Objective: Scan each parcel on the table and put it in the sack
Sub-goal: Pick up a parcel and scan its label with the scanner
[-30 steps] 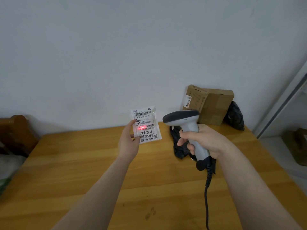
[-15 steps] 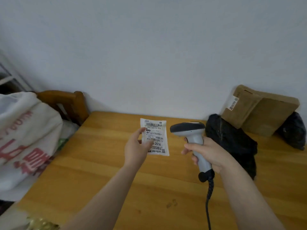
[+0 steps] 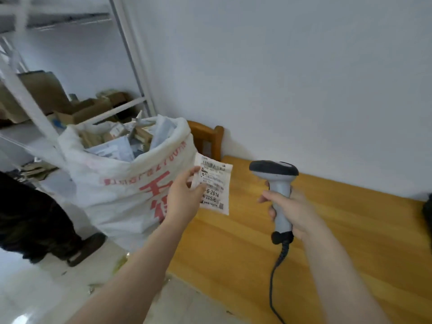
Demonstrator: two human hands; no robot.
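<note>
Here we are at the left end of the counter (image 3: 350, 230), with the parcel (image 3: 214, 183) up in the air between the sack (image 3: 117, 183) and the scanner (image 3: 273, 170). Our left grip (image 3: 184, 199) pinches the small white packet by its left edge, thumb in front and fingers behind. That leaves the printed label facing us and uncovered, which is how we would want it for a read. The parcel touches nothing but the hand and hangs just beside the sack's bulging side.

Our right grip (image 3: 289, 206) is wrapped round the scanner's pale handle, with the dark head upright above the fist and its cable (image 3: 273, 277) trailing down over the counter. No red beam shows on the label, so we judge the reading is over or not called for right now. We cannot tell whether a finger is on the trigger.

The sack stands on the floor against the counter's end, in front of a wooden chair (image 3: 205, 136). Its mouth gapes open, so one hand can drop things in. It is heaped nearly to the rim with boxes and envelopes. We reckon the next move is a lift up and left over that rim, then a release, and the packet could slide off so full a pile.

A dark thing (image 3: 427, 211) sits at the counter's far right edge, too cropped to name.
</note>
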